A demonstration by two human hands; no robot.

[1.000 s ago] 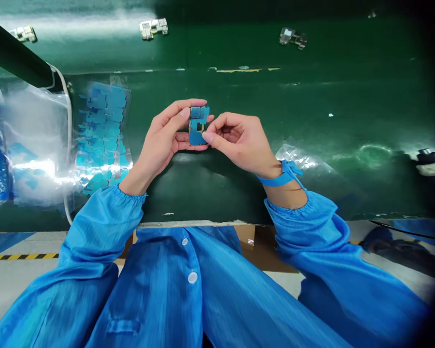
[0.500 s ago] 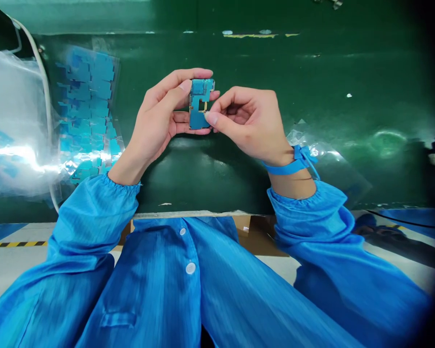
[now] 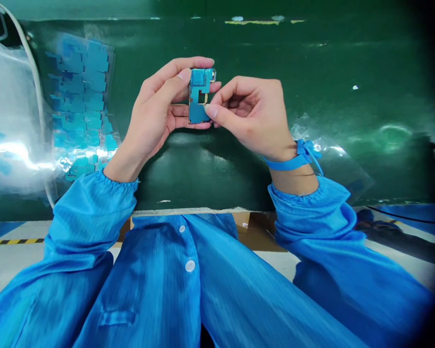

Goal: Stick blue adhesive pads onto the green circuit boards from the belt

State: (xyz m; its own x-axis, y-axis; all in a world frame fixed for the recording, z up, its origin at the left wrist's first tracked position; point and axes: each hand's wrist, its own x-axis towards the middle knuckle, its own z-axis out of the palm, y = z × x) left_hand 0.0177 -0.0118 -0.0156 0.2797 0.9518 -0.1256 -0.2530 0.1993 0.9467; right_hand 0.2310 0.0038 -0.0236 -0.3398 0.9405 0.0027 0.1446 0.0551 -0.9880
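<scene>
A small blue circuit board (image 3: 198, 112) with a rectangular cutout and gold edges is held upright above the green bench. My left hand (image 3: 159, 99) grips it by its left side and ends, thumb at the upper left corner, fingers behind and below. On the opposite side, my right hand (image 3: 252, 108) pinches the board's lower right edge between thumb and forefinger; whether a tiny part is also in that pinch is hidden. A blue wrist strap (image 3: 288, 163) circles my right wrist.
Several blue boards (image 3: 81, 96) lie in rows in clear plastic at the left. A white cable (image 3: 36, 82) runs between them and a shiny plastic bag (image 3: 10, 121). Clear plastic film (image 3: 342, 162) lies right of my right wrist. The bench's front edge (image 3: 203, 210) is near my body.
The whole view has shifted slightly, so the bench and hands sit a little higher in the picture. Both hands keep nearly the same hold on the board.
</scene>
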